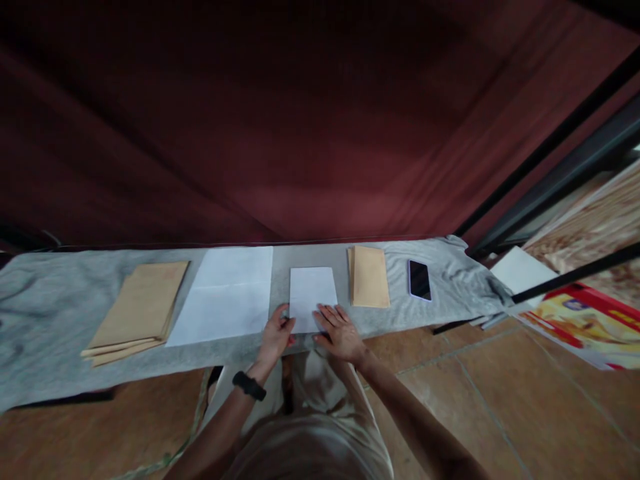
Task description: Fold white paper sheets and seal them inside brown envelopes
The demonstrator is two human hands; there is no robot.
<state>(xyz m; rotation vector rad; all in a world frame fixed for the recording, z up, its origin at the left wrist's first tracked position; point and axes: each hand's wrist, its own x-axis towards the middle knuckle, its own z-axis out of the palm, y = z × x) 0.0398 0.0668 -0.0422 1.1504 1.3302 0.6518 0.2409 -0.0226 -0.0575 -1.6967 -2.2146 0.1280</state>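
A white sheet of paper [311, 290], folded to a small rectangle, lies on the grey cloth. My left hand [275, 335], with a black band on its wrist, is at the sheet's lower left edge. Its fingers are slightly bent and apart, with the thumb close to the paper's edge. Across the lower right corner of the folded sheet rests my right hand [341, 333], palm down with fingers spread. Just left of my left hand is a larger white sheet [225, 293] with a crease across it.
A stack of large brown envelopes [140, 300] lies at the left, and smaller brown envelopes [370, 277] lie right of my hands. Beyond them is a phone [419, 280]. A dark red curtain [310, 133] hangs behind the narrow cloth-covered table [55, 313]. A colourful box [590, 327] stands at right.
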